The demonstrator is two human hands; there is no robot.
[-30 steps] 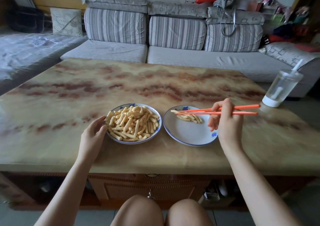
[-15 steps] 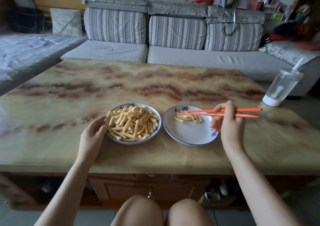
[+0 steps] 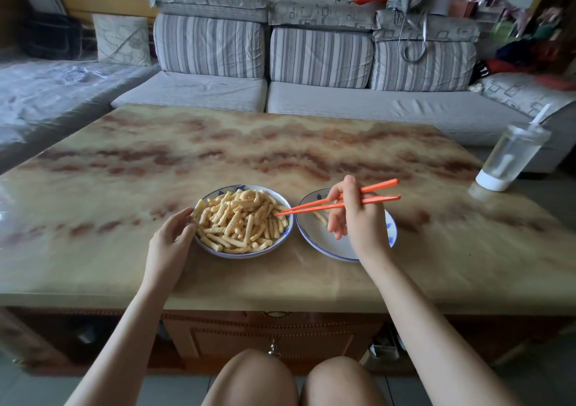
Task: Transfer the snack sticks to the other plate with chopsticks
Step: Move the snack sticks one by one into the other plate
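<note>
A blue-rimmed plate (image 3: 282, 240) on the left is heaped with pale yellow ridged snack sticks (image 3: 240, 218). My left hand (image 3: 173, 237) rests against its left rim, fingers touching the edge. Beside it on the right lies a second blue-rimmed plate (image 3: 314, 237), where a few snack sticks (image 3: 321, 218) show past my hand. My right hand (image 3: 352, 215) hovers over that plate and grips orange chopsticks (image 3: 314, 207). Their tips reach the right edge of the full plate, nearly together, with no stick between them.
The plates sit near the front of a marbled brown and cream table (image 3: 280, 156). A clear tumbler (image 3: 511, 156) with a straw stands at the table's right edge. A grey striped sofa (image 3: 311, 72) runs behind. My knees show below the table's front edge.
My right hand has swung the chopsticks left, from over the right plate to the edge of the full plate. The left hand has stayed at the rim.
</note>
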